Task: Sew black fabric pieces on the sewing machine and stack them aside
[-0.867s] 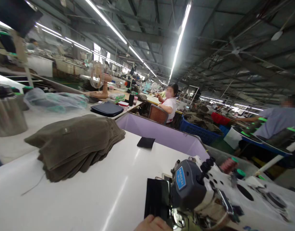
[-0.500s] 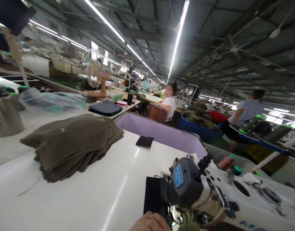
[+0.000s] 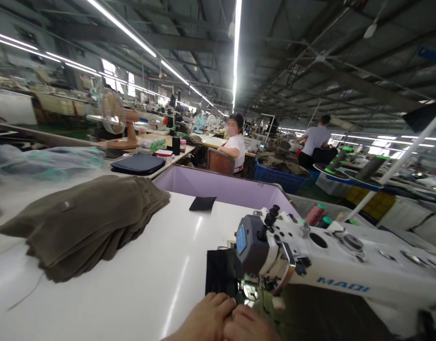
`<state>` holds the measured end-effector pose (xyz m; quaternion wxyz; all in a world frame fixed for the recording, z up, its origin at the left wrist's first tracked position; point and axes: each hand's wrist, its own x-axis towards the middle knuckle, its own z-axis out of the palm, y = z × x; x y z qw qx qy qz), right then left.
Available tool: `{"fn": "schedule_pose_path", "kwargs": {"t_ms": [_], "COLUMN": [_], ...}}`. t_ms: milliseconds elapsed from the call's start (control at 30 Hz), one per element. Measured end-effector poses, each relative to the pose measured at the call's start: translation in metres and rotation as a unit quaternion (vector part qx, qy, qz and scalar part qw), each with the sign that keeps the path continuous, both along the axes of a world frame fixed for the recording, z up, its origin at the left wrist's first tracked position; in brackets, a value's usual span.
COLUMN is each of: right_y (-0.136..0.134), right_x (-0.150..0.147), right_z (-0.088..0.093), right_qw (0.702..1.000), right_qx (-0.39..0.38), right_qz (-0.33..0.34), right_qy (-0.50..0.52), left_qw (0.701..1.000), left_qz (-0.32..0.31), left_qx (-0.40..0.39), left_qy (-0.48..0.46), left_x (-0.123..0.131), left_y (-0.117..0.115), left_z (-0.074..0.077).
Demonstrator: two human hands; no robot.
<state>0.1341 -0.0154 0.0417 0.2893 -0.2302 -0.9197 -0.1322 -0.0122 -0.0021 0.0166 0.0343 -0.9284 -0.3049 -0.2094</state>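
A white sewing machine [image 3: 321, 260] with a dark grey head reaches in from the right. Just in front of its lit presser foot [image 3: 250, 292], my left hand [image 3: 207, 316] lies with bent fingers pressed together at the near edge of a flat black piece [image 3: 221, 271]. My right hand [image 3: 249, 325] touches it on the right, its fingers curled in. Olive fabric [image 3: 310, 308] lies under the machine arm and runs up to my right hand. Both hands seem to grip the fabric; their undersides are hidden.
A stack of olive fabric pieces [image 3: 86, 222] lies on the white table [image 3: 140, 289] to the left. A small dark piece [image 3: 203, 203] is near the lilac bin [image 3: 218, 187]. Thread cones [image 3: 314, 214] stand behind the machine. Two people work farther back.
My view has turned to the right, showing more of the machine arm and the olive fabric. My right hand now shows beside the left. A person in the background has moved away.
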Motion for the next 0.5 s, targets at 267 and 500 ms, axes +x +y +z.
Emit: {"fn": "schedule_pose_path", "kwargs": {"t_ms": [267, 500], "right_y": [-0.006, -0.011], "right_x": [0.035, 0.04], "right_z": [0.029, 0.018], "right_qw": [0.996, 0.999], "right_qx": [0.081, 0.022], "right_qz": [0.014, -0.033], "right_qy": [0.027, 0.036], "left_qw": [0.989, 0.987], "left_qz": [-0.007, -0.01], "left_qx": [-0.101, -0.093], "left_qy": [0.109, 0.128], "left_x": [-0.004, 0.0], "left_y": [-0.006, -0.004], "left_z": [0.032, 0.037]}}
